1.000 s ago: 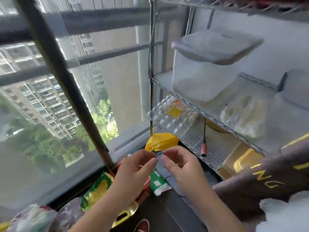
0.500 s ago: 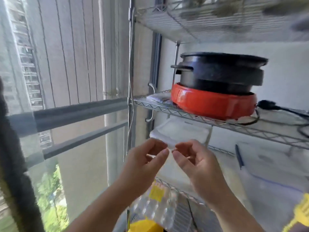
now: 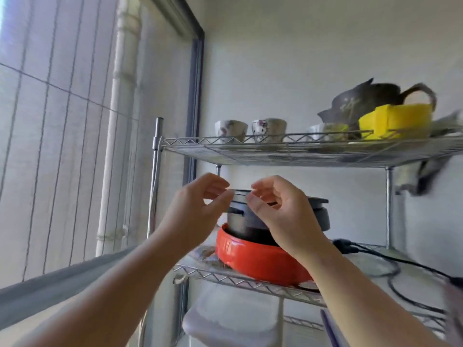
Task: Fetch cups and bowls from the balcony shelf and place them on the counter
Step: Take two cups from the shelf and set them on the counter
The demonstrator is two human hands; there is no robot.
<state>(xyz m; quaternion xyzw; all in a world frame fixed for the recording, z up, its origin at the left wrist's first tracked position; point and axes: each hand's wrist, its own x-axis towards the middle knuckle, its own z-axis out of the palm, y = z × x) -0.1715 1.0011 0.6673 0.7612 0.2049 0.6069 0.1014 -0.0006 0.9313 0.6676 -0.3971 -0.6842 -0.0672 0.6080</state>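
The cups sit on the top wire shelf [image 3: 300, 152], above your hands. A floral cup [image 3: 231, 130] stands nearest the left corner post, and a second cup [image 3: 269, 128] with a cartoon print is just beside it. Farther right a third cup [image 3: 327, 131] is too blurred to make out in detail. Beyond it a yellow container [image 3: 395, 121] stands in front of a dark teapot [image 3: 370, 100].

You hold both hands raised below that shelf, apart from the cups. On your left hand [image 3: 198, 211] the fingers are loosely curved, with a gap between thumb and forefinger. Your right hand [image 3: 280, 214] mirrors it, and its fingertips come close to those of the left without touching. Neither hand shows anything in its grasp.

Behind your hands, on the middle shelf [image 3: 240, 280], a dark pot [image 3: 244, 222] sits in a red cooker base [image 3: 260, 261]. A black cable [image 3: 400, 259] trails off to the right. The window [image 3: 62, 121] fills the left side.
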